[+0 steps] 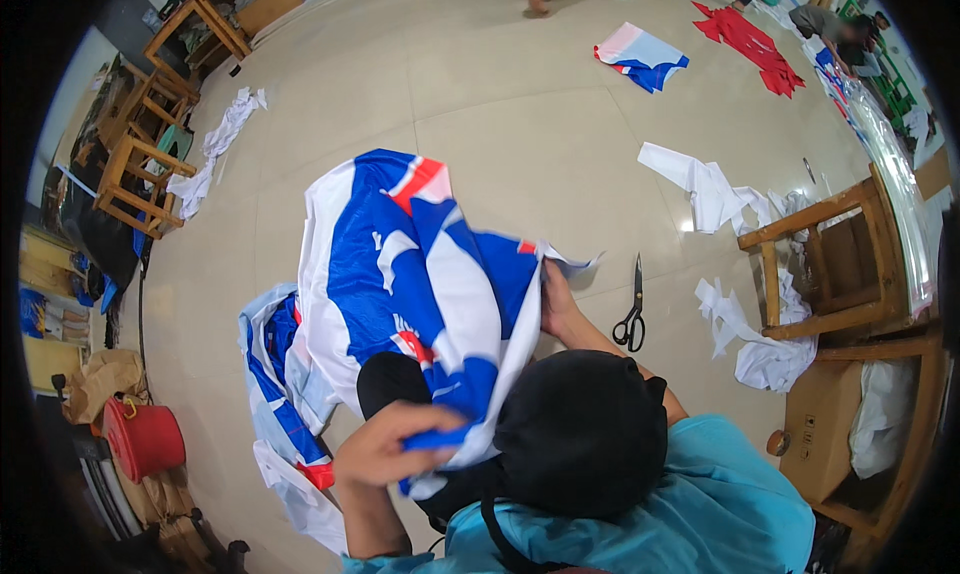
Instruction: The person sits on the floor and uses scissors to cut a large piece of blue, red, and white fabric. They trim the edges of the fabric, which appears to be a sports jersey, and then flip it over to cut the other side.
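Step in hand looks like turning the blue-white-red cloth [465, 284], bunched near centre. Right hand [554, 302] grips its right edge; left hand [400, 446] blurred at near end, can't tell if closed. Next move calls for firm left hold. Scissors [638, 292] right, clear.
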Demonstrator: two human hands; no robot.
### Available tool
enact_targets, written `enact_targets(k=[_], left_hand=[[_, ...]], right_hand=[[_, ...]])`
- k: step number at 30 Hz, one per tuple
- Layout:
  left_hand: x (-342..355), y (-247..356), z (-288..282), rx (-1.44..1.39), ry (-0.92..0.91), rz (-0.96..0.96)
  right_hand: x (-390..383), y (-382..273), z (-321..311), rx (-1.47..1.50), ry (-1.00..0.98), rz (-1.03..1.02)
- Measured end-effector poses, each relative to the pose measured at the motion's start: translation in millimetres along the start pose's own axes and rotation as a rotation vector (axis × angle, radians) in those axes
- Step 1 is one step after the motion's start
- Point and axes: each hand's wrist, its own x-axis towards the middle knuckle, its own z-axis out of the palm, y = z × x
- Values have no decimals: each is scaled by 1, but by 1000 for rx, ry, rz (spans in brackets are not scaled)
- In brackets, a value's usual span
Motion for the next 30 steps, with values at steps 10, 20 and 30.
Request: enact_targets(k=[10,20,30], left_hand=[[-104,-27,-28,-15,549,-168],[93,-90,16,129,608,-34],[-5,18,-7,-70,925,379]], right_hand=[[-6,-26,69,-485,-358,-174],[-71,-26,172,-871,-854,-167],[-37,22,81,-1726,-899,-256]])
